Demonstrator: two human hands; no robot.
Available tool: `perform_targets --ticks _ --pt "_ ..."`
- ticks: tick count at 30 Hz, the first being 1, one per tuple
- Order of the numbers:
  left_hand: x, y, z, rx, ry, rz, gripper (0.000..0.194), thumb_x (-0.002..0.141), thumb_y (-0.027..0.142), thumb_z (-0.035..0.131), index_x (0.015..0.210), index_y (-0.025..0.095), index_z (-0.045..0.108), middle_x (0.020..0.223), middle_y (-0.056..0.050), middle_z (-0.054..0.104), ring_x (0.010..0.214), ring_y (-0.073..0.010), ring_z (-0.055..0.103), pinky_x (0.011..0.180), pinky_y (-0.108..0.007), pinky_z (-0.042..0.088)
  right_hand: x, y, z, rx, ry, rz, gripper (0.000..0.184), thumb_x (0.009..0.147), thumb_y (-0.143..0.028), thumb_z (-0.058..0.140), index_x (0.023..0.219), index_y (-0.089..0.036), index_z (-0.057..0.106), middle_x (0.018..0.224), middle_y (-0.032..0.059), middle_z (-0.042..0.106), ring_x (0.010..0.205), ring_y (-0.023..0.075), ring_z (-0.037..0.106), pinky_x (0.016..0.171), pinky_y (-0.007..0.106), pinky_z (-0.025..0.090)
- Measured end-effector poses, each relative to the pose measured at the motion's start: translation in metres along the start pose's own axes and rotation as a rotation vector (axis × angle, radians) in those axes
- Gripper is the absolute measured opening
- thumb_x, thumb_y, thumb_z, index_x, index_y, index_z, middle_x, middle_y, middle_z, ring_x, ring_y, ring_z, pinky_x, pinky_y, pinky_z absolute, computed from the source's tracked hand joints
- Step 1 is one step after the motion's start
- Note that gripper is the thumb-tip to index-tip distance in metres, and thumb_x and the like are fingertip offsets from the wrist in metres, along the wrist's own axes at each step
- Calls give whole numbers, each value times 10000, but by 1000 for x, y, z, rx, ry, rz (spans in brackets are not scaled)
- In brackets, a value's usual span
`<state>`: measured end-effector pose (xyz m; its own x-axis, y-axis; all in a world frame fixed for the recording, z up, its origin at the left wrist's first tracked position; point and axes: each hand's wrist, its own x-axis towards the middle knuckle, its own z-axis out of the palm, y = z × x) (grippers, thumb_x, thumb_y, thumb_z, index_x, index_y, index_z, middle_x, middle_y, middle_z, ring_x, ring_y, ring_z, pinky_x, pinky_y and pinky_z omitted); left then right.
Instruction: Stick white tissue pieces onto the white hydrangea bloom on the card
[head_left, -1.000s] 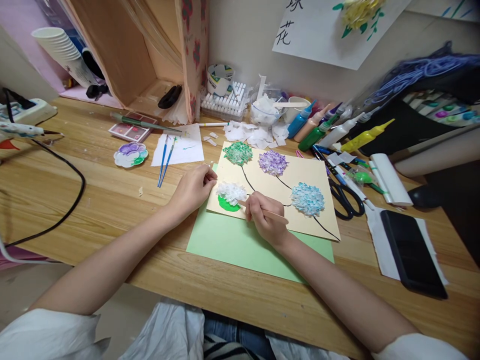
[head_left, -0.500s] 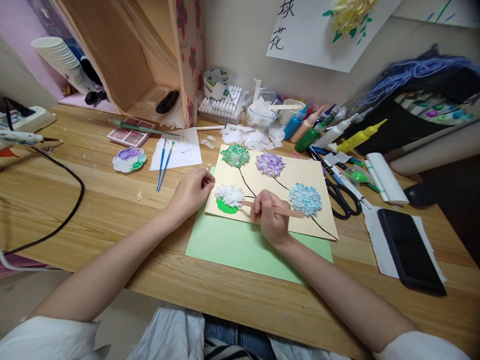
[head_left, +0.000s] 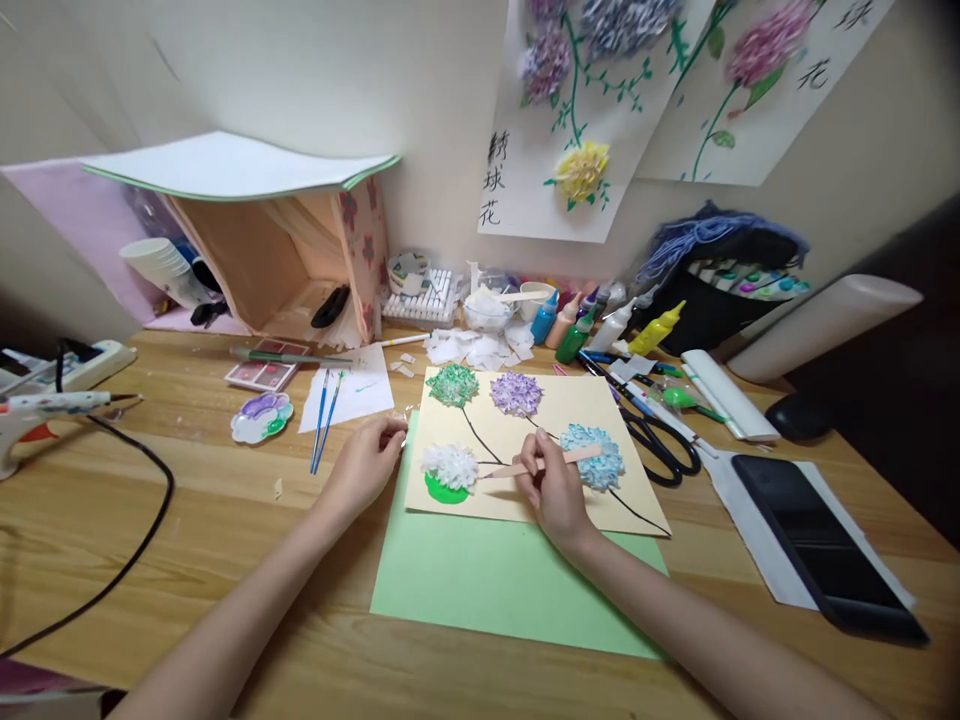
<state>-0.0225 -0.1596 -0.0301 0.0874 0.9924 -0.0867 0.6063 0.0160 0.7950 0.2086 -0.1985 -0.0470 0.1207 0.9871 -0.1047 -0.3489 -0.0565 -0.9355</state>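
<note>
**My flat stick is pointing at the white flower**

My left hand (head_left: 364, 465) is coming away from the card (head_left: 480, 502), so I think the card is easier to bump. Its fingers are curling nearly shut; I can't tell if they're holding anything. My right hand (head_left: 559, 495) is pinching the flat stick (head_left: 510, 470) over the card. The stick is lying longways from left to right, its left tip sitting just beside the white flower (head_left: 450, 465).

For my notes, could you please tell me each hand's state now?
Left hand: fingers curled; whether holding anything is unclear.
Right hand: closed on a pale, flat wooden stick.
</note>
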Motion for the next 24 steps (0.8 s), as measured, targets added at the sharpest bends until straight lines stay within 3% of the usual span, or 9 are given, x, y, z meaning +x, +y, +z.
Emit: perform_targets --ticks 4,8,11,15,19,24 --pt "9 17 -7 199 89 161 252 885 323 417 953 176 610 973 -96 666 878 -229 627 776 -362 492 -1 0 -5 -19 -91 39 499 852 -578 461 532 -201 394 354 -97 268 295 45 229 342 202 136" --pt "59 48 -10 406 76 422 229 896 260 395 947 178 602 971 -87 653 911 -213 607 808 -340 467 -3 -1 -8 -67 -157 68 505 870 -584 420 540 -202 406 324 -93 280 287 48 204 349 209 128" --pt "110 65 -5 573 48 404 230 877 222 422 962 138 620 1018 -122 651 966 -226 597 830 -331 450 -4 -2 -8 -47 -141 61 505 860 -594 428 542 -203 399 337 -96 280 286 45 200 348 208 127" --pt "154 68 4 627 -64 387 188 719 285 659 855 157 669 925 -88 688 860 -221 624 714 -275 459 -4 -4 -7 -26 -117 58 513 843 -613 441 537 -204 389 356 -97 276 289 43 205 351 206 145" --pt "164 62 9 655 -119 379 200 655 344 698 743 165 691 794 -67 691 743 -203 621 631 -256 436 -4 -6 -7 -50 -120 71 519 838 -627 433 538 -206 393 333 -99 271 290 46 205 354 206 148" --pt "166 56 12 658 -110 411 130 679 221 595 706 152 702 748 -71 688 722 -193 613 646 -261 428 -3 -4 -8 -57 -127 53 506 864 -599 416 550 -202 407 336 -88 314 296 49 228 362 206 172"
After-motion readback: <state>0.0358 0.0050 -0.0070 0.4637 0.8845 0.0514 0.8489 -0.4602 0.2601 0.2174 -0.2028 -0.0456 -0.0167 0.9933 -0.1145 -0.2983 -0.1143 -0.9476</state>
